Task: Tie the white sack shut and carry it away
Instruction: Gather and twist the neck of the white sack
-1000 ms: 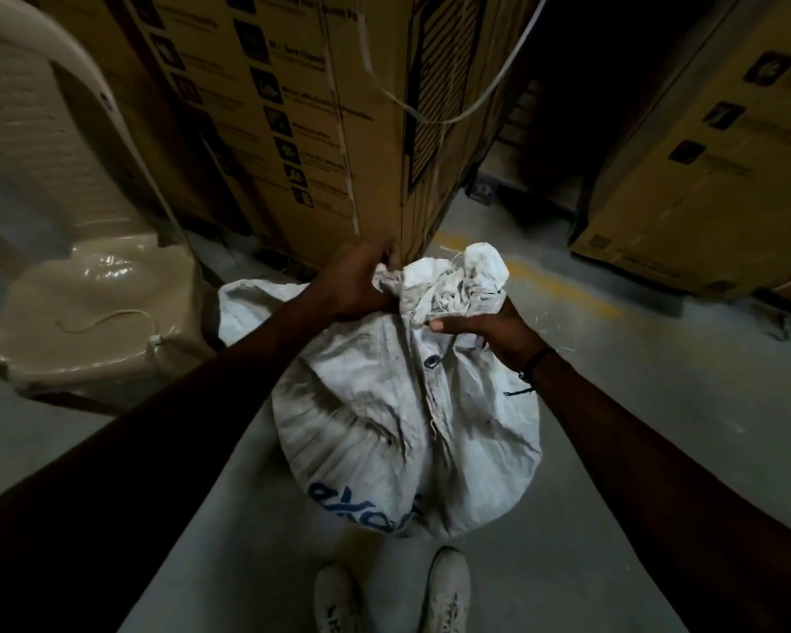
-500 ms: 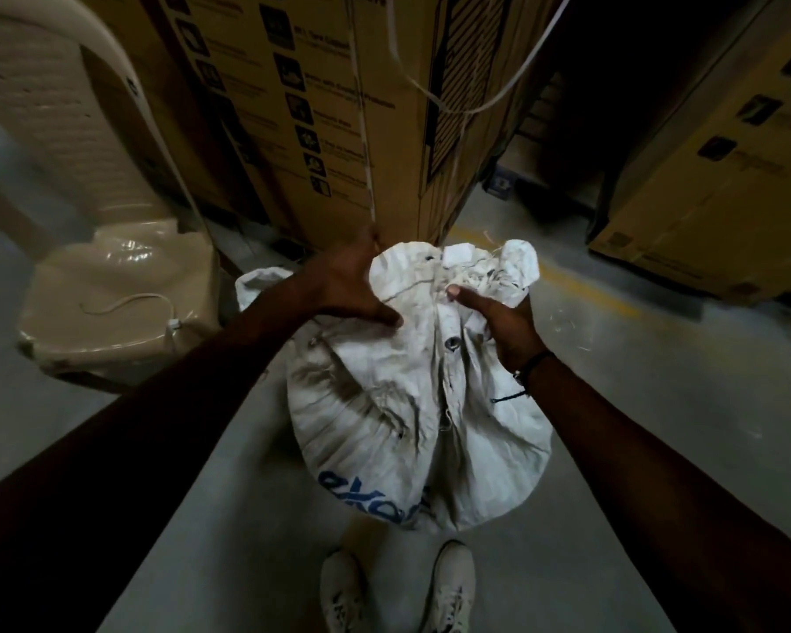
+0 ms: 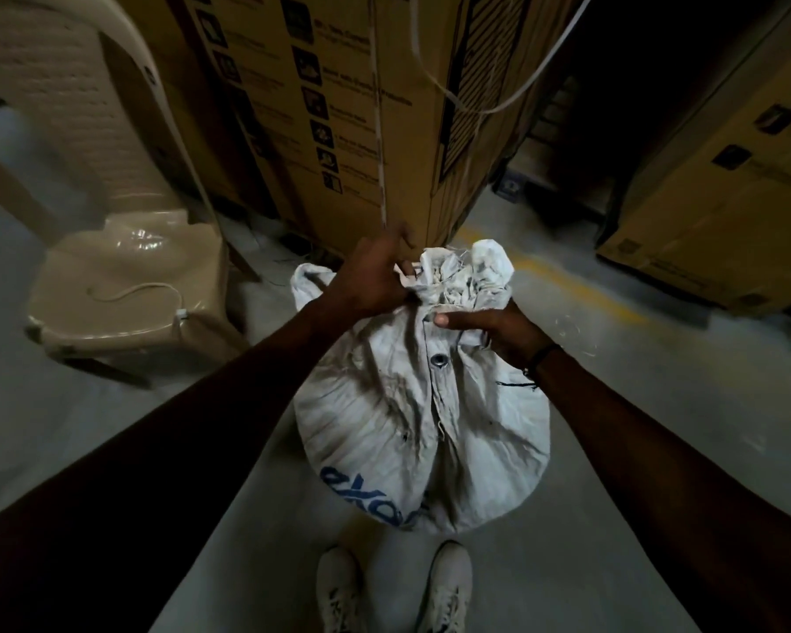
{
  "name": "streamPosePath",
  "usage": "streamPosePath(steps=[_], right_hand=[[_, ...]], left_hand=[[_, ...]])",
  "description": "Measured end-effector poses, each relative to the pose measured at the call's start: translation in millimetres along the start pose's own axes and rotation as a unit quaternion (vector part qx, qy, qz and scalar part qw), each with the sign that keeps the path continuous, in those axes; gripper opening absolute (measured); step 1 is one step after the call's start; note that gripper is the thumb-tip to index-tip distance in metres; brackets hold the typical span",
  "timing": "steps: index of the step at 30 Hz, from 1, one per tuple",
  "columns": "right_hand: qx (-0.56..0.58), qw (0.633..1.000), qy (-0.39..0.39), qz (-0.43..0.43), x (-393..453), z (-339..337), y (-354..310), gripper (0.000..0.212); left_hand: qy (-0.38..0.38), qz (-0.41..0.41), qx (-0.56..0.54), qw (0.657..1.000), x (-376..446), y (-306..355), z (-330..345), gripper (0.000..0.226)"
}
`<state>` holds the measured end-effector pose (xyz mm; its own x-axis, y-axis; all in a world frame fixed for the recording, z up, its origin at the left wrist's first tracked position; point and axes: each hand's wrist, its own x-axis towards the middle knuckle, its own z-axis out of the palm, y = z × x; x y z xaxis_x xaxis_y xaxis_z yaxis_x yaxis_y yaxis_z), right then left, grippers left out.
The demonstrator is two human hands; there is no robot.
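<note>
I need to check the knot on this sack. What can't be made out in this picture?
Head view only:
- Any knot or cord on the white sack: the bunched neck and the left hand cover it.
- Right hand fingers: wrapped behind the neck.
- Sack contents: hidden by the fabric.
- Blue lettering: curves under the sack.
- Print on the cardboard box: too blurred to read.

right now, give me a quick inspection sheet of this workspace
surface: grey concrete floor, yellow line painted across it
job's things: white sack standing on the floor, mouth bunched, no tie seen
clutter: beige plastic chair left of the sack
hands: left hand grips the bunched top; right hand grips the neck below it
cables: white cord lying on the chair seat; white strap hanging loose on the big box
surroundings: tall cardboard box behind the sack, another cardboard box to the right; white shoes below
</note>
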<state>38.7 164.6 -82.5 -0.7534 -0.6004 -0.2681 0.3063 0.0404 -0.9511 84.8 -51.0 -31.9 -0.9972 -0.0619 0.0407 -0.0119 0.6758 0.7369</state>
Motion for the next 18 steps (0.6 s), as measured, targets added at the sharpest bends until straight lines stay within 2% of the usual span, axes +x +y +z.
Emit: streamPosePath(steps=[2, 5, 9, 11, 14, 16, 18], right_hand=[[-0.007, 0.999, 0.019, -0.034, -2, 9, 2, 0.063], [0.011, 0.994, 0.088, -0.059, -3, 19, 7, 0.065], [0.017, 0.992, 0.116, -0.042, -2, 25, 9, 0.057], [0.02, 0.991, 0.131, -0.03, -1, 23, 11, 0.05], [0.038, 0.988, 0.146, 0.011, 3, 11, 13, 0.048], [0.039, 0.988, 0.143, 0.032, 4, 2, 14, 0.055], [0.042, 0.987, 0.15, 0.035, 3, -6, 14, 0.052]], left_hand=[[0.0, -0.013, -0.043, 0.999, 3, 2, 1, 0.069], [-0.012, -0.006, -0.061, 0.998, 6, 4, -2, 0.067], [-0.102, -0.02, -0.053, 0.993, 4, -2, -13, 0.069], [-0.158, -0.012, -0.002, 0.987, 3, -9, -20, 0.075], [-0.193, 0.009, 0.213, 0.958, -2, -18, -33, 0.092], [-0.178, -0.017, 0.296, 0.938, -8, -28, -42, 0.107], [-0.118, -0.041, 0.27, 0.955, -16, -40, -51, 0.113]])
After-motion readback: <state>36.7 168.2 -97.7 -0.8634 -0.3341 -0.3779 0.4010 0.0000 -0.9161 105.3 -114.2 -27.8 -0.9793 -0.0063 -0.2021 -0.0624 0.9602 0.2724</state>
